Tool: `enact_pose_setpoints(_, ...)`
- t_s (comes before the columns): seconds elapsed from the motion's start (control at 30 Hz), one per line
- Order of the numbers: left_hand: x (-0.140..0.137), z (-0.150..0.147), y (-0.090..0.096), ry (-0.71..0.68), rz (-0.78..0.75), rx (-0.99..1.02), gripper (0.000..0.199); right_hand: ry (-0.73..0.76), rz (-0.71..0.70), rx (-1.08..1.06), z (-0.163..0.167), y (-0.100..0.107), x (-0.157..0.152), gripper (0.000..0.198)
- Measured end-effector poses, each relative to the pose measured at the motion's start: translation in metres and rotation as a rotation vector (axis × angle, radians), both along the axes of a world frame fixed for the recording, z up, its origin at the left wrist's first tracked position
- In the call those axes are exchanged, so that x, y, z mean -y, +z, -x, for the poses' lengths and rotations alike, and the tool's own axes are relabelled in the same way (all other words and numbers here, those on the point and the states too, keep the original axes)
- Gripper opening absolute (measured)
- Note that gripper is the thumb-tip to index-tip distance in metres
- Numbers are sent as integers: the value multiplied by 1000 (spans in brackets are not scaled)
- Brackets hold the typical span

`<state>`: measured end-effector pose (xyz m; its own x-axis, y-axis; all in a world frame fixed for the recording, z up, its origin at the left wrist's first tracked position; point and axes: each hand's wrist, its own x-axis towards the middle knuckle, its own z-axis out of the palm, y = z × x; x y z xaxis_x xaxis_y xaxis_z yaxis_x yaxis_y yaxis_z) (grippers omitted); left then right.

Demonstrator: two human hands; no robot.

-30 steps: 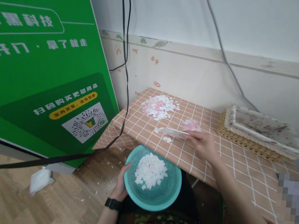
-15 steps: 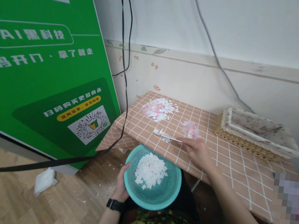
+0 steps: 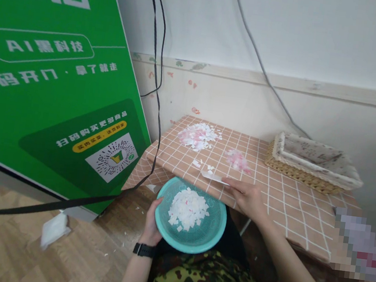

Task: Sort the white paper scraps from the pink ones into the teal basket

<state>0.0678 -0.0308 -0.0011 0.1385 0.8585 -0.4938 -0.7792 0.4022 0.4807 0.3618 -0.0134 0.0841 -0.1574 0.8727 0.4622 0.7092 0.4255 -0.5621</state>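
My left hand (image 3: 153, 222) grips the left rim of a turquoise plastic colander (image 3: 212, 235), which is held at the table's front edge. A heap of small white paper-like pieces (image 3: 189, 209), with a few pink bits, lies inside it. My right hand (image 3: 245, 196) pinches a flat white blade-like strip (image 3: 213, 176) low over the tabletop, close to the front edge. Just beyond the strip's tip are a few loose white pieces (image 3: 196, 163). Farther back sit a larger white and pink pile (image 3: 199, 136) and a smaller pinkish pile (image 3: 237, 159).
A brown checked cloth covers the table (image 3: 258, 179). On it, a lined wicker basket (image 3: 315, 168) stands against the wall. The big green sign panel (image 3: 49, 96) rises at left, with a black strap (image 3: 156, 123) hanging before it. A white packet (image 3: 54, 229) lies on the floor.
My right hand has drawn the white strip toward the table's front edge, away from the loose pieces. The colander stays in my left hand; the view has shifted slightly.
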Motion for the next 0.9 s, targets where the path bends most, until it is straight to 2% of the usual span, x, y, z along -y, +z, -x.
enact_pose_setpoints(0.07,-1,-1,0,-6,-9,8,22,-87,-28,-63,-1,1,-3,26)
enact_pose_setpoints(0.2,-2,-1,-1,-12,-20,6,22,-382,-100,-162,-8,2,-15,32)
enact_pose_setpoints(0.27,-2,0,0,-18,-27,5,22,-435,-76,-202,-14,0,-23,39)
enact_pose_setpoints(0.47,-4,6,8,-77,-28,29,27,-321,99,-475,-20,-12,-32,51)
enact_pose_setpoints(0.67,-5,12,18,-58,-58,33,24,-354,196,-789,-15,-19,-31,61)
enact_pose_setpoints(0.9,-3,15,26,-89,-95,30,21,-335,186,-714,-8,-26,-40,61)
